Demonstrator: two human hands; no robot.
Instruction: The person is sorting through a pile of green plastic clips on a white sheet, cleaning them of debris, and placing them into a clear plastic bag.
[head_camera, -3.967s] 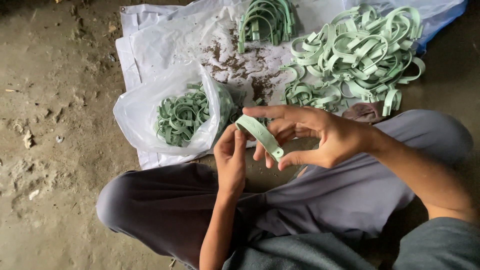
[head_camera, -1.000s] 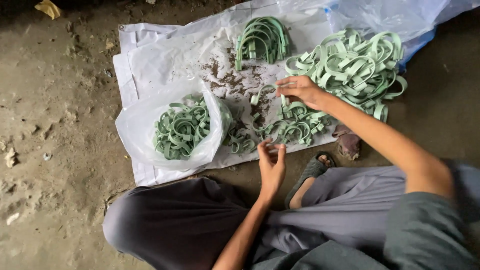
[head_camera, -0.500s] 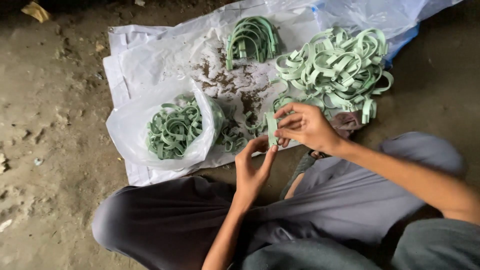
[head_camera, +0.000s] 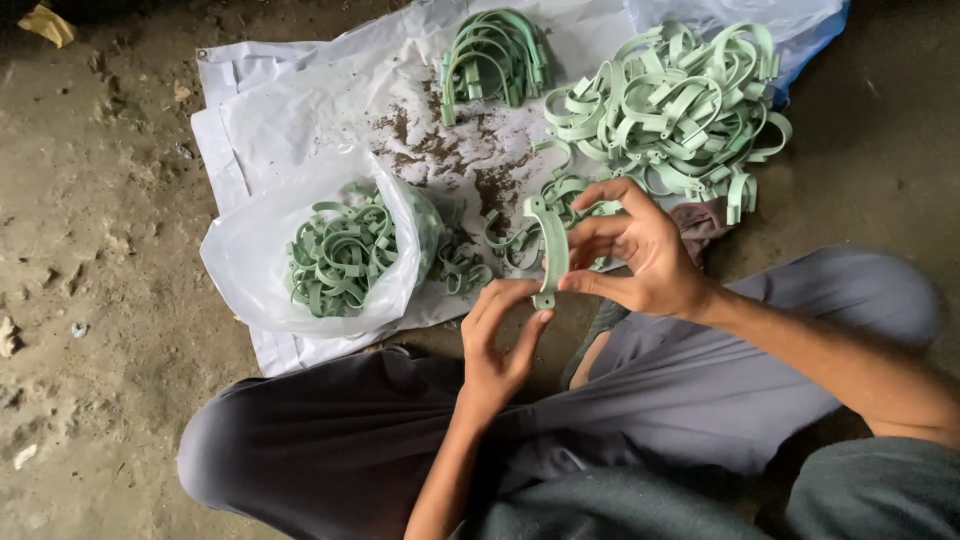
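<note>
I sit cross-legged on the ground. My right hand (head_camera: 645, 255) pinches a pale green plastic clip (head_camera: 550, 248) and holds it upright above my knees. My left hand (head_camera: 497, 345) touches the clip's lower end with its fingertips. Just beyond my hands lie a few loose green clips (head_camera: 470, 268) on a white plastic sheet (head_camera: 300, 90).
An open white plastic bag (head_camera: 245, 265) at the left holds several green clips. A big loose heap of clips (head_camera: 675, 105) lies at the back right, and a neat nested bundle (head_camera: 495, 50) at the back centre. Brown crumbs dot the sheet. Bare dirt ground surrounds it.
My right hand reached to the loose clips, picked one up and brought it back toward me. My left hand has risen to meet the clip's lower end.
</note>
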